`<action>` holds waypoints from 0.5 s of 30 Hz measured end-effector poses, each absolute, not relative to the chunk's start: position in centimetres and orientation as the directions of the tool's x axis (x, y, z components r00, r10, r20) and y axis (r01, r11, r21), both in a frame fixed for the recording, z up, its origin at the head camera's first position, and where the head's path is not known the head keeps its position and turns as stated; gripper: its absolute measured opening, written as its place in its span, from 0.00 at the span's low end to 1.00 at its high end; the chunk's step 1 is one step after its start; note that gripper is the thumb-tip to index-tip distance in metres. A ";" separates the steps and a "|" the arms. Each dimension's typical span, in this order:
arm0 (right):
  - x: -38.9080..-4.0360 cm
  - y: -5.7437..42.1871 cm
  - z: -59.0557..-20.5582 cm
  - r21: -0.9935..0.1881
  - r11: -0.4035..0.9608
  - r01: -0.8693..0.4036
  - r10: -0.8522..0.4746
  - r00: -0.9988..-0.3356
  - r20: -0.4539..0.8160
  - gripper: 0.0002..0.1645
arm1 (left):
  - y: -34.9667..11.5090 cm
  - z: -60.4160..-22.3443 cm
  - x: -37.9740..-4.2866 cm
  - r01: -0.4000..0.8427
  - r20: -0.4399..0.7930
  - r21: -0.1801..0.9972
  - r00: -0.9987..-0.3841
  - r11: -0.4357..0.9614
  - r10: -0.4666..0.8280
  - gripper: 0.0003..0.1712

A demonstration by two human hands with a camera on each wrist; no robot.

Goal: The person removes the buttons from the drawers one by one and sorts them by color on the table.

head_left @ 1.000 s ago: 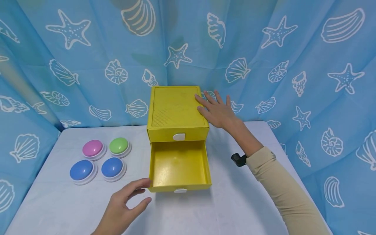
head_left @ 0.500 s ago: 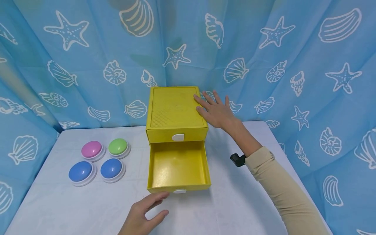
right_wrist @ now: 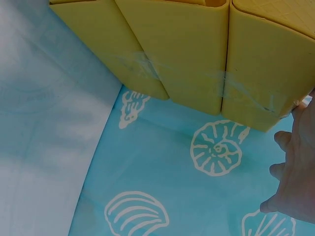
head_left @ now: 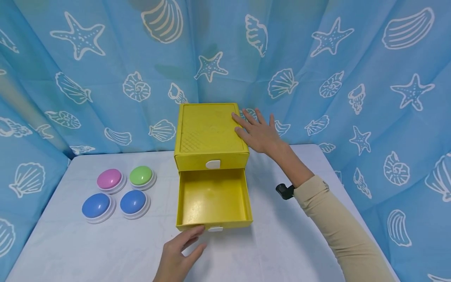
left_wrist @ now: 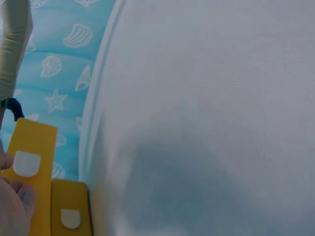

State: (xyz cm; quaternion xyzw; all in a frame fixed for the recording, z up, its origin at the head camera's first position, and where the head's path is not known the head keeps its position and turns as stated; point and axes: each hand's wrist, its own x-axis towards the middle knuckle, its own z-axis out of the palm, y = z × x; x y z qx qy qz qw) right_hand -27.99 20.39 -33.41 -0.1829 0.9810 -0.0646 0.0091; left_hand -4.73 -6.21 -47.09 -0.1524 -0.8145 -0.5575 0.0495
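Observation:
A yellow drawer cabinet (head_left: 211, 129) stands at the back middle of the table, its top drawer flush. Below that, a yellow drawer (head_left: 213, 196) is pulled out and shows a bare inside. My left hand (head_left: 177, 250) is at the drawer's front rim, left of the white knob (head_left: 215, 229), fingertips at the edge and thumb apart. In the left wrist view my left fingers (left_wrist: 24, 196) lie beside a white knob (left_wrist: 27, 163), and a lower drawer front (left_wrist: 70, 209) shows next to it. My right hand (head_left: 258, 133) rests, fingers spread, on the cabinet's right top edge.
Left on the white-covered table (head_left: 116, 250) sit several round push lights with white bases: a pink one (head_left: 109, 179), a green one (head_left: 141, 175), a blue one (head_left: 96, 205) and another blue one (head_left: 133, 201). A blue shell-print curtain (head_left: 225, 47) stands behind and at the sides.
My left hand has moved right, from the drawer's left front corner to its front rim near the knob. The right hand and the drawer have stayed put.

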 end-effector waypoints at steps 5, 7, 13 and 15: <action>-28.0 20.5 -33.4 -0.140 0.924 -0.356 -0.359 -0.933 0.004 0.35 | -5.3 -47.9 -5.1 0.401 0.375 0.860 -0.916 0.317 0.140 0.21; -28.0 20.5 -33.4 -0.144 0.924 -0.354 -0.357 -0.934 0.003 0.35 | -5.1 -48.2 -5.2 0.424 0.406 0.848 -0.905 0.317 0.124 0.21; -28.0 20.5 -33.4 -0.141 0.923 -0.359 -0.361 -0.932 0.008 0.35 | -4.6 -48.7 -5.4 0.491 0.482 0.811 -0.869 0.319 0.113 0.20; -28.1 20.5 -33.5 -0.137 0.922 -0.362 -0.364 -0.931 0.011 0.35 | -4.3 -48.8 -5.4 0.506 0.503 0.805 -0.859 0.311 0.095 0.21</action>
